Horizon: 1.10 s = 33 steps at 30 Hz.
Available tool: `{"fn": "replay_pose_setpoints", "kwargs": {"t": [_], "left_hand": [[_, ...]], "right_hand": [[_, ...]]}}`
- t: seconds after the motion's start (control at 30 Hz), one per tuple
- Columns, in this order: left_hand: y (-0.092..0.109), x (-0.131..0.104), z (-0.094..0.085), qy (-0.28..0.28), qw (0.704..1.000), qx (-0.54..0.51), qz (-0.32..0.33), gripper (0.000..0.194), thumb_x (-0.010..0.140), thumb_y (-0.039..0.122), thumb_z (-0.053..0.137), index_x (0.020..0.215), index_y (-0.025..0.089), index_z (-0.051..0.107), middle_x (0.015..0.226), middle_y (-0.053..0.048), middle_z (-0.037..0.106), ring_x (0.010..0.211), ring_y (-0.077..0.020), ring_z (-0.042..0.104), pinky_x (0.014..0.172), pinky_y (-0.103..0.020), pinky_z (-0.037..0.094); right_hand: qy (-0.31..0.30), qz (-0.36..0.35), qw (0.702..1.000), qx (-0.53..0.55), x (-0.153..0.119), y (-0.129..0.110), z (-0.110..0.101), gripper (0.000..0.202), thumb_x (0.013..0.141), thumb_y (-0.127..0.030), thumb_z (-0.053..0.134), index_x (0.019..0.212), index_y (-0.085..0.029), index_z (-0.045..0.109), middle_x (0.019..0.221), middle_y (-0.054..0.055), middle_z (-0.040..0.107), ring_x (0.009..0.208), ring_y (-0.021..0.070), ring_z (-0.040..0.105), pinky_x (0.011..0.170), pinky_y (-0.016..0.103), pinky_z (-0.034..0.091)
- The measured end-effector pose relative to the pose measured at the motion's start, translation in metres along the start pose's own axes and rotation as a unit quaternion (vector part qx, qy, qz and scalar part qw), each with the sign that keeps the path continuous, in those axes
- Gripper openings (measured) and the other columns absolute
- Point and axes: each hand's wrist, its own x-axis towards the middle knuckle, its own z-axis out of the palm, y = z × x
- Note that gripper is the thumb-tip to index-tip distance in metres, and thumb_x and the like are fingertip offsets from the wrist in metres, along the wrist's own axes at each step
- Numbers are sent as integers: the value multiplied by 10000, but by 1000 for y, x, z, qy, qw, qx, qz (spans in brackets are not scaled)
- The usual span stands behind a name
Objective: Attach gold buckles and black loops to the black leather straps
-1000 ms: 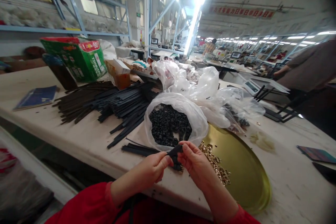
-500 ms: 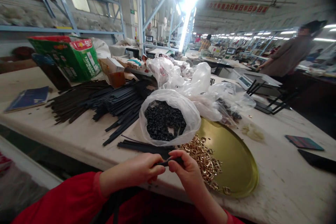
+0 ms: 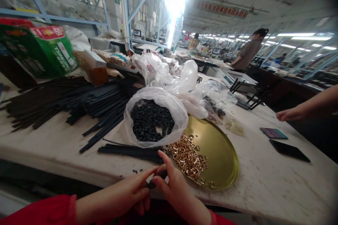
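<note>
A short stretch of black strap (image 3: 157,179) shows between my two hands at the table's front edge. My left hand (image 3: 133,190) pinches it from the left, and my right hand (image 3: 173,182) has its thumb on the other end with the index finger raised. Much of the strap is hidden by the fingers. Just beyond them lie several flat black strips (image 3: 129,150). A white plastic bag (image 3: 182,112), rolled open, holds many small black loops (image 3: 150,121). To its right, gold-coloured buckles (image 3: 188,158) are heaped on a round gold tray (image 3: 220,158).
Piles of black strips (image 3: 97,98) cover the left of the table, near a green carton (image 3: 44,49). Clear plastic bags (image 3: 182,77) stand behind. A co-worker's hand (image 3: 293,113) reaches in at right, near a phone-like slab (image 3: 273,133) and a black flat piece (image 3: 289,150).
The view has swung to the right. My right index finger has lifted off the strap, and both hands sit lower in the picture. Another person's hand has come in from the right.
</note>
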Motion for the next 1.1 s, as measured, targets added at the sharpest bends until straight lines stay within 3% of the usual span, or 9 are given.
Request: {"fn": "replay_pose_setpoints", "kwargs": {"t": [0.1, 0.23, 0.37, 0.53, 0.73, 0.83, 0.93, 1.0, 1.1], "left_hand": [[-3, 2, 1, 47, 999, -25, 6, 581, 852, 452, 393, 1369, 210, 282, 568, 54, 465, 473, -105, 404, 478, -191, 342], [2, 8, -3, 95, 991, 44, 78, 424, 857, 459, 399, 1169, 210, 542, 730, -6, 556, 687, -153, 488, 629, -226, 385], [4, 19, 1, 133, 985, 80, 79, 280, 835, 359, 380, 817, 167, 582, 735, 11, 540, 730, -155, 483, 678, -229, 374], [0, 20, 11, 179, 978, 102, 47, 194, 808, 292, 322, 701, 192, 449, 594, 48, 401, 610, -136, 399, 556, -226, 321], [3, 12, 19, 181, 980, 54, 59, 201, 812, 337, 352, 710, 191, 445, 541, 63, 392, 546, -121, 378, 504, -223, 290], [12, 14, 23, 211, 973, 2, 89, 222, 788, 385, 405, 752, 176, 470, 545, 69, 393, 520, -106, 376, 504, -219, 301], [21, 16, 27, 239, 963, -36, 118, 264, 758, 422, 443, 792, 164, 494, 550, 72, 403, 503, -98, 373, 506, -218, 314], [24, 16, 28, 256, 957, -36, 130, 243, 738, 405, 472, 769, 166, 497, 570, 63, 443, 527, -100, 403, 533, -217, 332], [21, 12, 28, 266, 956, -2, 122, 201, 732, 366, 483, 713, 166, 499, 611, 39, 504, 597, -118, 460, 585, -222, 353]], "right_hand": [[49, 36, 989, -138, 12, 13, -32, 321, 872, -361, 417, 1134, -191, 491, 818, 40, 646, 714, 167, 600, 637, 264, 432], [59, 174, 889, -420, 45, 31, -72, 249, 860, -364, 432, 830, -176, 593, 836, 103, 659, 783, 225, 608, 660, 302, 400], [30, 215, 870, -443, 64, 44, -80, 208, 820, -259, 456, 739, -161, 621, 767, 145, 673, 726, 243, 629, 612, 309, 387], [35, 233, 882, -408, 62, 49, -86, 168, 759, -173, 472, 664, -162, 610, 727, 145, 666, 710, 242, 622, 608, 312, 375], [57, 195, 940, -273, 43, 25, -94, 154, 804, -243, 427, 733, -174, 545, 698, 50, 620, 643, 165, 560, 598, 266, 397], [15, 197, 980, 29, 23, 0, -69, 179, 793, -352, 490, 751, -181, 523, 667, 1, 592, 545, 109, 504, 550, 229, 405], [-23, 234, 894, 381, 5, -23, -36, 252, 658, -366, 690, 707, -167, 543, 654, -14, 583, 512, 72, 474, 535, 203, 392], [-42, 250, 854, 455, -3, -32, -18, 277, 616, -355, 746, 696, -157, 569, 662, -13, 587, 534, 67, 486, 547, 193, 398], [-50, 240, 860, 447, -7, -36, -1, 310, 605, -399, 756, 705, -158, 588, 662, -5, 600, 574, 90, 514, 557, 207, 412]]}}
